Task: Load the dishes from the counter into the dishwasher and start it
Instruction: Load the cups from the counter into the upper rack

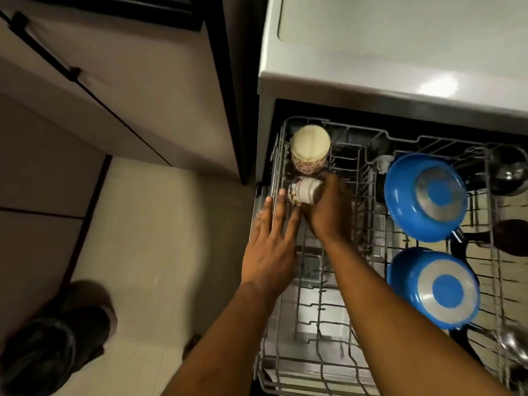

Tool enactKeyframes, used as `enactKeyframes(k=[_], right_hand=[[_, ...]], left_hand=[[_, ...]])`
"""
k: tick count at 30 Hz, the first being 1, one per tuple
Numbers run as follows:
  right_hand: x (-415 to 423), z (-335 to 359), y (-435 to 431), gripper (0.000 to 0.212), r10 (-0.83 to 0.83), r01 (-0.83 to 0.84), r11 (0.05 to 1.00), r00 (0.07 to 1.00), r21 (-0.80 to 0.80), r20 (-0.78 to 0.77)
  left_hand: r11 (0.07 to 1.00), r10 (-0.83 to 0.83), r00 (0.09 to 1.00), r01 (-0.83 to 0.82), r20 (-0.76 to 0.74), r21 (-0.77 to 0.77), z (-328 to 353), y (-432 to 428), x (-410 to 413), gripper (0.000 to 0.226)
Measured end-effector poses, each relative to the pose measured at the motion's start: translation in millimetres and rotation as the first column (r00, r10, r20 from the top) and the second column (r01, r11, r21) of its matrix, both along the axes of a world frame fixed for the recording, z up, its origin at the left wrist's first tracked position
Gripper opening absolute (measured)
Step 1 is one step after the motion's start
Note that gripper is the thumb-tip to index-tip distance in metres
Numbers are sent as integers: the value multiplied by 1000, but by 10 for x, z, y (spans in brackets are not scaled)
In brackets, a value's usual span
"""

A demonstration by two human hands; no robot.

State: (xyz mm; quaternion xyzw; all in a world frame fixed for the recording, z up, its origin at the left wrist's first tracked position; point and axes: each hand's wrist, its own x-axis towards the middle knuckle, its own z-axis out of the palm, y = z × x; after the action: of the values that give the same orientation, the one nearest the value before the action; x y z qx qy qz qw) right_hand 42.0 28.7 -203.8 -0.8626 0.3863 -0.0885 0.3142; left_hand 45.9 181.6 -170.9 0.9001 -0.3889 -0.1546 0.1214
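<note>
Pale glossy counter top point(400, 52) at the far right, with the grey wire dishwasher rack point(297, 310) pulled out from under it. The right half of the rack holds two blue round pans with steel bases, both bottom-up: far pan point(405, 201), near pan point(405, 284). Steel ladles point(511, 175) lie at the right edge. In the far-left corner a cream patterned mug point(310, 145) stands upside down. A second white patterned mug point(304, 192) sits just near of it, tilted on its side with its mouth pointing left, over the rack's left column and not yet seated. The right hand point(328, 210) has its fingers wrapped round this mug's body. The left hand point(270, 247) holds nothing; its fingers are straight and laid over the rack's left rim, tips just beside the mug's mouth (contact with the mug is unclear because of motion blur). Risks: if the mug is let go at this tilt it rolls or wedges sideways between the tines and would pool water. Pushed too far, its rim knocks the cream mug and could chip. The left fingertips sit where the mug comes down, so they could get pinched. The rack could also roll inward under the left hand's push.
</note>
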Motion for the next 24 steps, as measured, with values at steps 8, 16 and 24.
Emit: enactKeyframes(k=[8, 16, 24], right_hand=[[183, -28, 80, 60, 145, -148, 966, 989, -214, -26], [275, -5, 237, 39, 73, -75, 975, 997, -207, -20], [186, 96, 204, 31, -73, 67, 995, 994, 71, 80]], left_hand=[[999, 41, 999, -41, 24, 15, -1, 7, -22, 78], [999, 37, 999, -37, 23, -3, 0, 19, -29, 79], [999, 25, 1000, -25, -6, 32, 99, 3, -1, 77]])
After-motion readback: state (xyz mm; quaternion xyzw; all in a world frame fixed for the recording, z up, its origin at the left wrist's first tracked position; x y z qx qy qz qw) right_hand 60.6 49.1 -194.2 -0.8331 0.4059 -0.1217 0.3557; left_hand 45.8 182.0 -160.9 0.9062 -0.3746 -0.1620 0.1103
